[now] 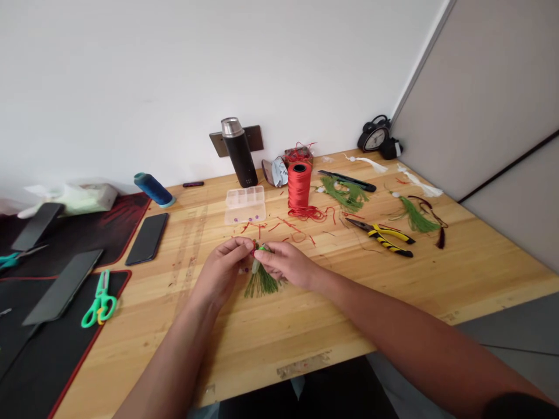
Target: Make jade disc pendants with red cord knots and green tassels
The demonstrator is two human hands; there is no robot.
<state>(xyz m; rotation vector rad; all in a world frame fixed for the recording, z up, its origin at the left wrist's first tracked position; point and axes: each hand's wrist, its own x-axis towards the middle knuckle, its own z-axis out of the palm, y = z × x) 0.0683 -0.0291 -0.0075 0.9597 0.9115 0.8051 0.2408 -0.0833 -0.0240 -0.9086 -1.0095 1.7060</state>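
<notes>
Above the wooden table, my left hand [229, 259] and my right hand [286, 263] meet, fingers closed in pinches. Between them is a green tassel [262, 283], its strands fanned downward and a pale bead-like piece near its top. My right hand grips the tassel at its upper end. A bit of red cord [254, 249] shows at my left fingertips, partly hidden by them. Small purple beads [244, 270] lie beside my left hand. Just beyond are red thread scraps [286, 224] and a clear compartment box [245, 205] with a few purple beads.
A red thread spool [299, 189] and black flask [240, 154] stand behind. Yellow-black pliers [384, 235], a box cutter [349, 180] and more green tassels [417, 215] lie right. Left are green scissors [100, 299], a phone [147, 238] and a blue thread spool [154, 190].
</notes>
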